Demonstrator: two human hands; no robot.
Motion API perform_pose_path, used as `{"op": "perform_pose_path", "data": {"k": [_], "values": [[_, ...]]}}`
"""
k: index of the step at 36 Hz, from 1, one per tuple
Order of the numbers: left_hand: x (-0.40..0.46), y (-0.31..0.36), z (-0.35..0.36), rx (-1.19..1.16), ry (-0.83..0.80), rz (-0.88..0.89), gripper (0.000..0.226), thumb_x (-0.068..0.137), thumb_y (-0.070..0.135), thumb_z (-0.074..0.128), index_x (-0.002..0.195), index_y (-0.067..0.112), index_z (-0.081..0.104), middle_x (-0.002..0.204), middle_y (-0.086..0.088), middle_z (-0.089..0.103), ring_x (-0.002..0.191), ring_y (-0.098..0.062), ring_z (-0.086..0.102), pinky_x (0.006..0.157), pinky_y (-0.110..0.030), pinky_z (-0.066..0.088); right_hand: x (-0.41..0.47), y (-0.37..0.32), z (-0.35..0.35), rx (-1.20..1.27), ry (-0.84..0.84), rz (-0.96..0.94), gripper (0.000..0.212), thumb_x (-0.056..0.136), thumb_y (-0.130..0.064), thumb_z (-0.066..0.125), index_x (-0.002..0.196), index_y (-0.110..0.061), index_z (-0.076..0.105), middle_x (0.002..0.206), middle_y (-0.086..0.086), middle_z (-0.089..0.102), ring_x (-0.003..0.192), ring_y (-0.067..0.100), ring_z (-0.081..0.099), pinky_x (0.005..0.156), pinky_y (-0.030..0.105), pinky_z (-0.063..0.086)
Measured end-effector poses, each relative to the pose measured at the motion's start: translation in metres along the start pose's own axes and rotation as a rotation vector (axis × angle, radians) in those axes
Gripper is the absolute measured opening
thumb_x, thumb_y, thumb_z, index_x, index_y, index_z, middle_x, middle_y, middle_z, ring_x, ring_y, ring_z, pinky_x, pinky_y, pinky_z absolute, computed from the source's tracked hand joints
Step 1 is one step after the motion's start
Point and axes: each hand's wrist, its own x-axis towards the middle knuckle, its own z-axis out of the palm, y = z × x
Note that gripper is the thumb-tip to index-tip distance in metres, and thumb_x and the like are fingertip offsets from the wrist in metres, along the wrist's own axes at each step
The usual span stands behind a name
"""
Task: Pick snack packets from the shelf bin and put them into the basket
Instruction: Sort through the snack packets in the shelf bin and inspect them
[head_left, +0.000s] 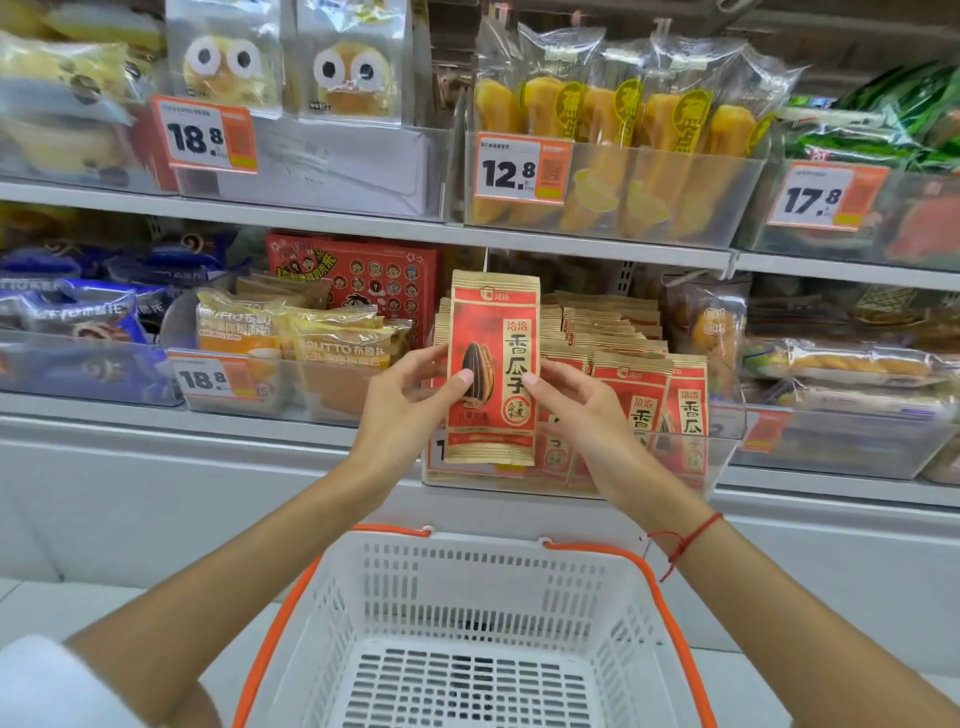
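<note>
Fingers of left hand (402, 402) and right hand (582, 410) pinch upright snack packet (493, 364); fingertips hidden behind it; basket (467, 587) cut off below.

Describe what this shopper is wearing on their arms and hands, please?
Both forearms are bare, with no gloves or rings visible on the left hand or the right hand. A thin red string bracelet circles the right wrist, with loose ends hanging down. A bit of white sleeve shows at the lower left edge.

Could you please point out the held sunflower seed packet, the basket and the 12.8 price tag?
sunflower seed packet (493, 332): head view, upper front panel.
basket (483, 540): head view, far rim.
12.8 price tag (511, 174): head view, printed digits.
</note>
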Motion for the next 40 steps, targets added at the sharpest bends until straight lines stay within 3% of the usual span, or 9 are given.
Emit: {"op": "perform_pose_path", "data": {"k": [6, 10, 16, 22, 28, 30, 33, 37, 40], "values": [[-0.006, -0.004, 0.003, 0.047, 0.006, 0.033, 0.033, 0.085, 0.021, 0.071, 0.114, 0.029, 0.057, 0.103, 0.017, 0.065, 0.086, 0.002, 0.066, 0.069, -0.017, 0.056, 0.003, 0.0, -0.011, -0.038, -0.078, 0.1, 0.033, 0.095, -0.023, 0.06, 0.128, -0.019, 0.058, 0.11, -0.002, 0.071, 0.093, 0.006, 0.069, 0.063, 0.014, 0.052], [-0.011, -0.01, 0.006, 0.074, 0.027, 0.062, 0.034, 0.084, 0.017, 0.073, 0.115, 0.024, 0.058, 0.101, 0.016, 0.065, 0.079, 0.011, 0.064, 0.069, -0.011, 0.053, 0.003, 0.006, -0.011, -0.109, -0.097, 0.077, 0.033, 0.097, -0.024, 0.057, 0.13, -0.021, 0.057, 0.116, -0.005, 0.069, 0.102, 0.007, 0.067, 0.071, 0.016, 0.053], [-0.013, -0.015, 0.007, 0.091, 0.047, 0.023, 0.034, 0.085, 0.02, 0.072, 0.115, 0.023, 0.056, 0.103, 0.015, 0.063, 0.089, -0.001, 0.063, 0.069, -0.012, 0.054, 0.002, 0.01, -0.007, -0.228, -0.071, -0.046, 0.028, 0.098, -0.021, 0.055, 0.126, -0.024, 0.056, 0.111, -0.013, 0.064, 0.107, 0.005, 0.061, 0.083, 0.019, 0.052], [-0.014, -0.014, 0.007, 0.087, 0.097, 0.019, 0.038, 0.09, 0.021, 0.066, 0.125, 0.026, 0.052, 0.112, 0.015, 0.06, 0.095, 0.006, 0.059, 0.07, -0.008, 0.051, -0.003, 0.002, 0.002, -0.265, 0.003, -0.181, 0.03, 0.093, -0.024, 0.064, 0.122, -0.025, 0.058, 0.107, -0.011, 0.065, 0.099, 0.003, 0.062, 0.079, 0.015, 0.052], [-0.017, -0.004, 0.013, 0.043, 0.094, -0.104, 0.041, 0.093, 0.026, 0.062, 0.129, 0.021, 0.045, 0.126, 0.001, 0.058, 0.094, 0.002, 0.059, 0.074, -0.021, 0.054, -0.009, -0.001, 0.008, -0.303, 0.076, -0.303, 0.028, 0.084, -0.03, 0.074, 0.107, -0.034, 0.061, 0.094, -0.017, 0.067, 0.084, -0.003, 0.063, 0.075, 0.015, 0.052], [-0.017, 0.003, 0.015, 0.013, 0.071, -0.137, 0.056, 0.082, 0.044, 0.067, 0.129, 0.023, 0.045, 0.124, 0.004, 0.059, 0.096, 0.001, 0.06, 0.07, -0.018, 0.053, -0.011, -0.005, 0.007, -0.279, 0.002, -0.315, 0.03, 0.08, -0.029, 0.076, 0.104, -0.038, 0.061, 0.091, -0.014, 0.068, 0.078, -0.006, 0.061, 0.071, 0.014, 0.052], [-0.019, 0.011, 0.017, 0.031, 0.009, -0.195, 0.085, 0.055, 0.063, 0.069, 0.128, 0.026, 0.043, 0.117, 0.009, 0.059, 0.104, -0.002, 0.059, 0.08, -0.024, 0.053, -0.015, -0.006, 0.011, -0.29, -0.114, -0.311, 0.033, 0.079, -0.028, 0.077, 0.102, -0.045, 0.061, 0.093, -0.008, 0.071, 0.077, 0.01, 0.064, 0.075, 0.028, 0.055], [-0.016, 0.014, 0.015, 0.061, 0.024, -0.222, 0.088, 0.047, 0.059, 0.074, 0.122, 0.026, 0.042, 0.108, 0.012, 0.059, 0.102, -0.003, 0.06, 0.091, -0.033, 0.053, -0.015, -0.007, 0.011, -0.321, -0.255, -0.24, 0.044, 0.08, -0.031, 0.078, 0.119, -0.039, 0.061, 0.114, -0.01, 0.066, 0.097, 0.008, 0.065, 0.082, 0.03, 0.057], [-0.015, 0.017, 0.012, -0.03, -0.003, -0.213, 0.089, 0.051, 0.058, 0.073, 0.128, 0.021, 0.047, 0.117, 0.003, 0.064, 0.098, -0.008, 0.068, 0.076, -0.024, 0.057, -0.015, -0.013, 0.004, -0.238, -0.438, -0.026, 0.059, 0.07, -0.044, 0.072, 0.122, -0.054, 0.045, 0.127, -0.018, 0.05, 0.107, -0.005, 0.055, 0.081, 0.02, 0.051]]}}
